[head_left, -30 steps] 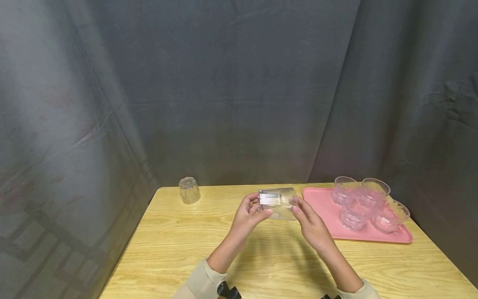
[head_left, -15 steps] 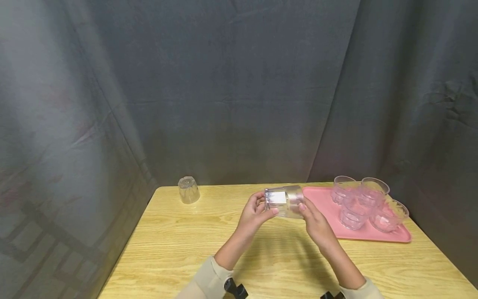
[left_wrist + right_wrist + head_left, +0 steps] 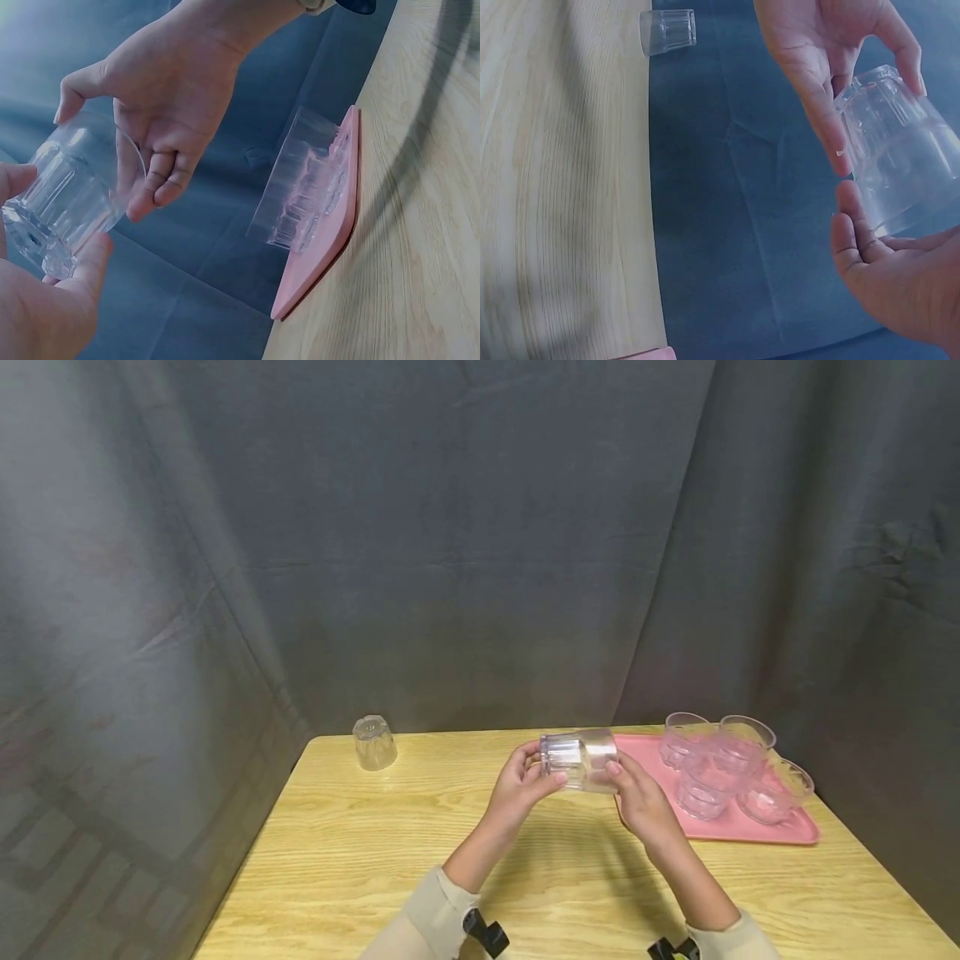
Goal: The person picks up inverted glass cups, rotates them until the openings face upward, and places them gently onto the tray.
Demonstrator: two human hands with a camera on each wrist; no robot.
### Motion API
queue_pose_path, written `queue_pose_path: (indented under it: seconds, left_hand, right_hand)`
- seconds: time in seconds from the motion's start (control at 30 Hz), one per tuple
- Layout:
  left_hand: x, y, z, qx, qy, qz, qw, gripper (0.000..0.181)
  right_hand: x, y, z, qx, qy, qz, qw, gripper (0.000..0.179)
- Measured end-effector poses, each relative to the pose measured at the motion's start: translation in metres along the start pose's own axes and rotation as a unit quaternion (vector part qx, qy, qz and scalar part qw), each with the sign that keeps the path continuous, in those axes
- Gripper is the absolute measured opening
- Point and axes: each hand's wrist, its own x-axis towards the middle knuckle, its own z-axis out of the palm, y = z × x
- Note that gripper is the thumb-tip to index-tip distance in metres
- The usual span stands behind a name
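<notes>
A clear drinking glass with a faceted lower half point(image 3: 577, 760) lies sideways in the air between both hands, its base to the left and its mouth to the right. My left hand point(image 3: 517, 783) grips the base end, thumb along the near side. At the rim end, my right hand point(image 3: 643, 800) holds it with thumb and fingers on opposite sides. In the left wrist view the glass point(image 3: 71, 191) spans from the left fingers to the right hand point(image 3: 172, 94). The right wrist view shows the glass point(image 3: 904, 146) with the left hand point(image 3: 817, 56) at its base.
A pink tray point(image 3: 652, 752) sits on the right of the wooden table point(image 3: 360, 852), bearing several clear glasses point(image 3: 705, 789) standing mouth up. Another clear glass point(image 3: 375, 743) stands upside down at the table's back left. Grey curtains point(image 3: 465, 568) hang behind and at both sides.
Both hands have carried the glass a little to the right, toward the tray. It has turned slightly about its length, and the right hand's hold on the rim end has shifted.
</notes>
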Motion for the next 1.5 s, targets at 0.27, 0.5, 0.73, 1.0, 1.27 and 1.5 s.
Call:
queue_pose_path:
  seconds: [0.27, 0.5, 0.73, 1.0, 1.27, 1.5]
  left_hand:
    - [0.007, -0.005, 0.002, -0.013, -0.008, -0.002, 0.9999, 0.065]
    - [0.014, -0.008, 0.003, -0.004, -0.019, -0.011, 0.9998, 0.064]
    - [0.024, -0.015, 0.005, -0.006, -0.021, -0.014, 0.9997, 0.063]
    - [0.032, -0.023, 0.011, -0.001, -0.015, -0.011, 0.9998, 0.06]
    - [0.041, -0.029, 0.017, -0.001, -0.005, -0.024, 0.9997, 0.06]
    - [0.045, -0.034, 0.022, 0.001, -0.005, -0.032, 0.9995, 0.059]
  right_hand:
    - [0.005, 0.002, -0.005, -0.004, 0.01, -0.011, 0.9999, 0.043]
    - [0.009, 0.003, -0.014, -0.029, 0.003, 0.005, 0.9996, 0.054]
    - [0.015, 0.005, -0.02, -0.065, -0.005, 0.018, 0.9977, 0.063]
    - [0.02, 0.009, -0.027, -0.073, -0.009, 0.025, 0.997, 0.065]
    - [0.025, 0.012, -0.033, -0.077, -0.016, 0.057, 0.9953, 0.069]
    - [0.03, 0.015, -0.039, -0.086, -0.02, 0.068, 0.9938, 0.071]
